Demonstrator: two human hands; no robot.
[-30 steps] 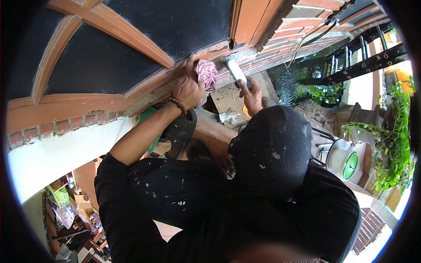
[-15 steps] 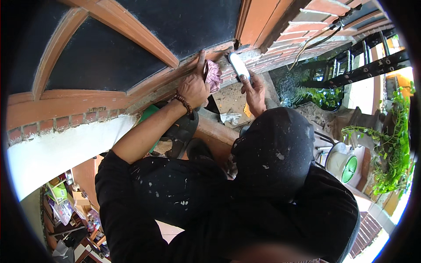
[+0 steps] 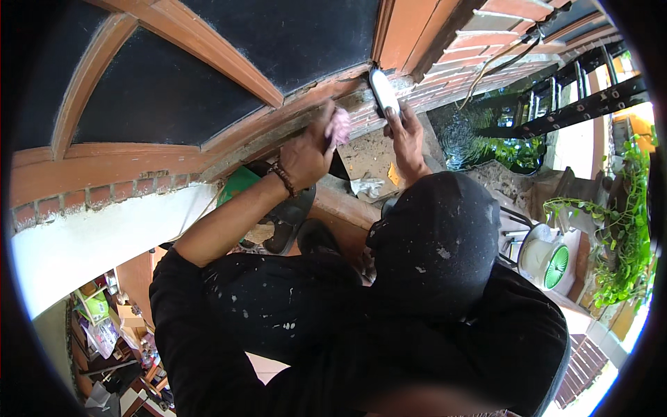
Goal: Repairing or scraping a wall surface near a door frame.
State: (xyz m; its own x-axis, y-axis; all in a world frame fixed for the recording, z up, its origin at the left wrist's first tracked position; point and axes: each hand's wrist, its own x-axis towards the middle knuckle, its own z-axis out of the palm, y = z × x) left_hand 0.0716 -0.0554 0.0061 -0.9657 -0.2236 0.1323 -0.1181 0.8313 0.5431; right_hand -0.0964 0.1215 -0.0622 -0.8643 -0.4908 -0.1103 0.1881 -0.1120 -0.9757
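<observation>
Holding cloth and smooth tool beside a frame

Left hand (image 3: 306, 160), partly blurred, gripped a crumpled, soft-folded pink cloth (image 3: 339, 127) just below the worn lower edge of the orange-brown frame (image 3: 222, 55). Right hand (image 3: 407, 137) had thumb and fingers closed on a white, elongated, round-ended tool (image 3: 383, 90); its far end lay near the frame's rough corner, contact undeterminable. Dark, flat panes (image 3: 163, 90) filled the frame; coursed red brick (image 3: 479, 47) adjoined.
</observation>
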